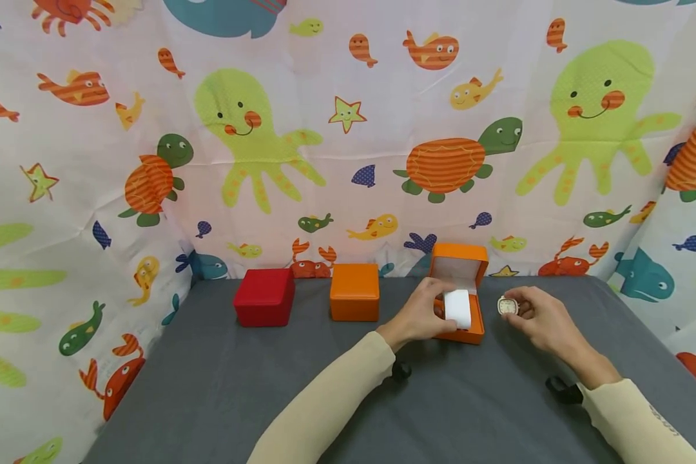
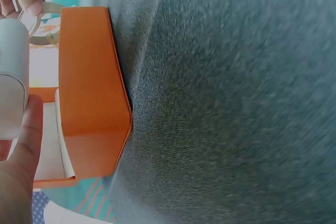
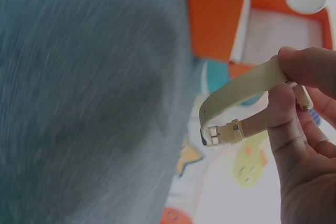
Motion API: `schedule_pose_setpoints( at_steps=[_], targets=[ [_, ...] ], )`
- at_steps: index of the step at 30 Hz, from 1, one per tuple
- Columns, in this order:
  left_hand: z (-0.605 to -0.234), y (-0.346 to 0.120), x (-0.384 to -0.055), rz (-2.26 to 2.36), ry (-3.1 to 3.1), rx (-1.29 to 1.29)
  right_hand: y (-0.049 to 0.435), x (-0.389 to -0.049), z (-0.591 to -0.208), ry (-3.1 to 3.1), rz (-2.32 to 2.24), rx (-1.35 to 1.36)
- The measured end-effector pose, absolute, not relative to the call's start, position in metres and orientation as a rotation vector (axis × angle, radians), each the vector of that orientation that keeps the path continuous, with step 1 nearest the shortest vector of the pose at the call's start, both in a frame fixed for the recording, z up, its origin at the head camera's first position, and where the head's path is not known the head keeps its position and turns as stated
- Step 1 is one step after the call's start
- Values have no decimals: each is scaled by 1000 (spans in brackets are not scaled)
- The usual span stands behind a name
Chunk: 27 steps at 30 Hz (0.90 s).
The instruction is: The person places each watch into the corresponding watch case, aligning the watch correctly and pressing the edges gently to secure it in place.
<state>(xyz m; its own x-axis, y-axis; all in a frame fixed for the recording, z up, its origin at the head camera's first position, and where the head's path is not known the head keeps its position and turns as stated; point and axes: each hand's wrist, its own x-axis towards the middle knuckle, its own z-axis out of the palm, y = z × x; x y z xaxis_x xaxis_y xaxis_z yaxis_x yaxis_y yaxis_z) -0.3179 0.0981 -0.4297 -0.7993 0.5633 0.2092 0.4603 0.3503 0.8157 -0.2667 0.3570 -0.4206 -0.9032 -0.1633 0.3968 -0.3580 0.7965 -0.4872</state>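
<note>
My left hand [image 1: 420, 314] grips a white watch cushion [image 1: 457, 309], thumb and fingers on its ends. The cushion is at the mouth of an open orange watch box [image 1: 475, 325], whose lid stands raised with a pale lining. In the left wrist view the cushion [image 2: 13, 61] appears smooth and rounded, lifted above the box [image 2: 86, 72]. To the right of the box, my right hand [image 1: 542, 322] pinches a wristwatch [image 1: 507, 305] with a squarish light face. Its cream strap [image 3: 236, 93] is buckled into a loop, as the right wrist view shows.
A closed red box [image 1: 264, 298] and a closed orange box [image 1: 355, 293] stand in a row left of the open one. All rest on a dark grey tabletop [image 1: 220, 386]. A white curtain [image 1: 336, 193] printed with sea animals hangs behind and along both sides.
</note>
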Motion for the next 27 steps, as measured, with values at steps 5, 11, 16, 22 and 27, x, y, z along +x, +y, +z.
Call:
schedule_pose_setpoints(
  at_steps=[5,11,16,22,27],
  targets=[
    [-430,93,-313,1632,2356,873,341,-259,-416,-2594,846,455],
    [-431,87,-308,1720,2285,840,323,-255,-409,-2547,982,556],
    [-434,78,-304,1759,2233,783,309,-254,-404,-2550,1109,631],
    [-434,68,-301,1799,2123,824,300,-255,-403,-2575,1346,710],
    [-433,58,-301,1822,2057,839,296,-257,-402,-2575,1453,734]
  ],
)
